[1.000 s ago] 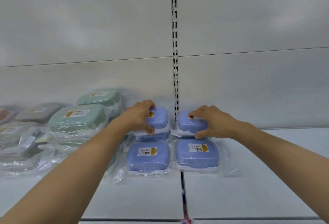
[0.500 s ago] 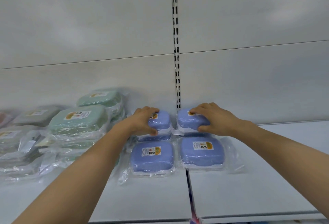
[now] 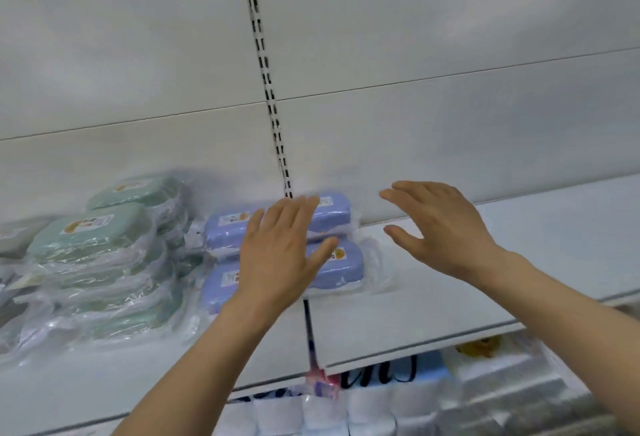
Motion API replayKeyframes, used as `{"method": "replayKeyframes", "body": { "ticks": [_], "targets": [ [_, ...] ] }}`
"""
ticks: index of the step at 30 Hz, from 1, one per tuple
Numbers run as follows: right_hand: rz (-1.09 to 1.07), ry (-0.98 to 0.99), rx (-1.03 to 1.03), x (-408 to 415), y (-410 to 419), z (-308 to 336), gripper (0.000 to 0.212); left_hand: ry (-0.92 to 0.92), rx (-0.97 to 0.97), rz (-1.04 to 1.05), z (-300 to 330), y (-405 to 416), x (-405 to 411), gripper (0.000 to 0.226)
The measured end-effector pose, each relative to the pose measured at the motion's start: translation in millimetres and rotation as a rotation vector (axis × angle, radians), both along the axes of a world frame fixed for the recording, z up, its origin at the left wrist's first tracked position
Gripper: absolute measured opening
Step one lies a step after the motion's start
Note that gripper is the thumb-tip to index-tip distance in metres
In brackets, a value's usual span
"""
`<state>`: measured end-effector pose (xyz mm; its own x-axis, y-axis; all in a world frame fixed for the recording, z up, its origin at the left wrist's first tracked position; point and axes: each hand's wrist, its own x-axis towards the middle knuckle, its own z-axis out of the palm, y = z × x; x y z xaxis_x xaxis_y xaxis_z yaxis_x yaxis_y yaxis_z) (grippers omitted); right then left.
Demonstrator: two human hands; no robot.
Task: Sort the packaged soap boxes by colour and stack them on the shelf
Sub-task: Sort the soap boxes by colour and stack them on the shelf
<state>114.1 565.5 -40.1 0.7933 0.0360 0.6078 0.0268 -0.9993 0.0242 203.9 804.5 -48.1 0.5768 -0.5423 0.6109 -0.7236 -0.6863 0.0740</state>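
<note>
Several blue soap boxes in clear wrap sit in two rows on the white shelf: a rear left one, a rear right one, a front right one and a front left one. My left hand hovers over them with fingers spread and straight, hiding their middle. My right hand is lifted to the right of the blue boxes, fingers apart, holding nothing. Green soap boxes are stacked to the left.
Grey wrapped boxes lie at the far left edge. A slotted upright runs up the white back wall. The shelf surface to the right of the blue boxes is bare. White packaged goods fill the shelf below.
Both hands have let go of the rear blue boxes and lifted away with fingers spread; the right hand moved right. The view shifted and tilted, showing the lower shelf.
</note>
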Motion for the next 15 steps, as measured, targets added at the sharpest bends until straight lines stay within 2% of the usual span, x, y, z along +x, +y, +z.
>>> {"method": "replayKeyframes", "body": {
  "ticks": [7,15],
  "targets": [
    [-0.163,0.051,0.053,-161,-80,-51,0.056,-0.013,0.063,-0.207,-44,-110,-128,0.067],
    [-0.269,0.249,0.212,-348,-212,-140,0.052,0.259,0.137,-0.359,-151,-242,-298,0.064]
  ]
}}
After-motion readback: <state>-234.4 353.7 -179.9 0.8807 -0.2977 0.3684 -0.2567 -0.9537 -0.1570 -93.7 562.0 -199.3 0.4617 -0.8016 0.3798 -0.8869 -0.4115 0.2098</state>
